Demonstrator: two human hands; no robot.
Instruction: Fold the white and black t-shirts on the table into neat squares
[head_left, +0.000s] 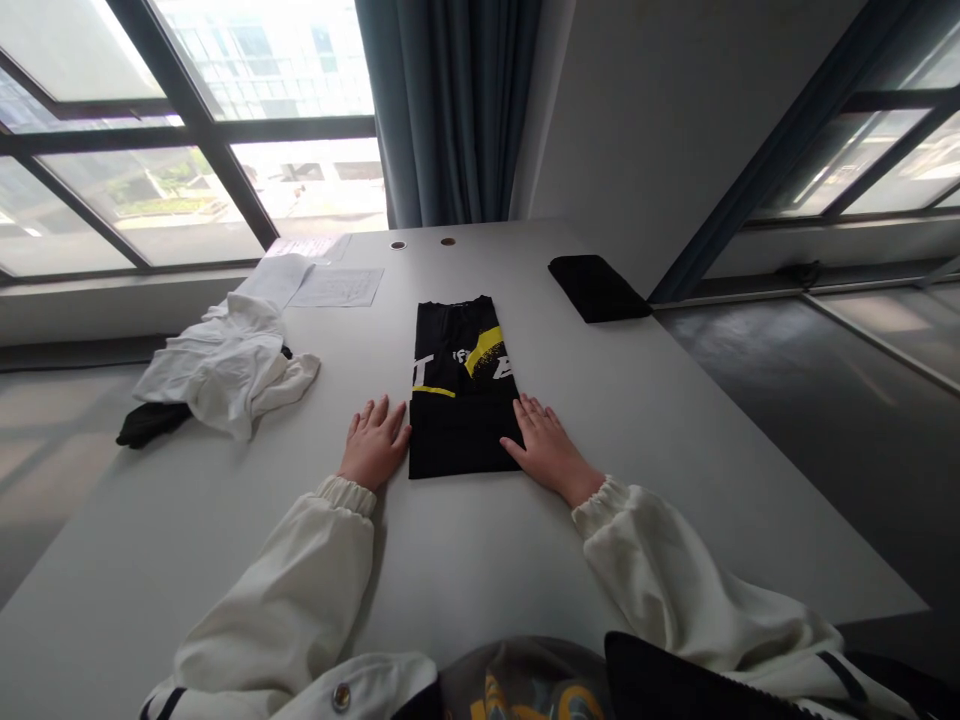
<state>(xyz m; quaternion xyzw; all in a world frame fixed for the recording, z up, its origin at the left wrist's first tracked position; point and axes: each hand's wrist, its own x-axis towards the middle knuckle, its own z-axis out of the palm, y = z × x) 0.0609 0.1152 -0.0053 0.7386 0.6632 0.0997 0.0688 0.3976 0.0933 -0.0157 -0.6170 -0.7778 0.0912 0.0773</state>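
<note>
A black T-shirt with white letters and a yellow print lies folded into a narrow strip in front of me. Its bottom end is turned up over the lower part, and the collar points away from me. My left hand lies flat on the table along the shirt's left edge, fingers spread. On the opposite side, my right hand rests with fingers spread, its thumb and fingertips on the shirt's right edge. Neither hand grips anything.
The white table carries a crumpled pile of white clothing with a dark piece under it at left. Paper sheets lie behind. A folded black cloth sits at the back right, near the table's edge. Windows and a curtain stand beyond.
</note>
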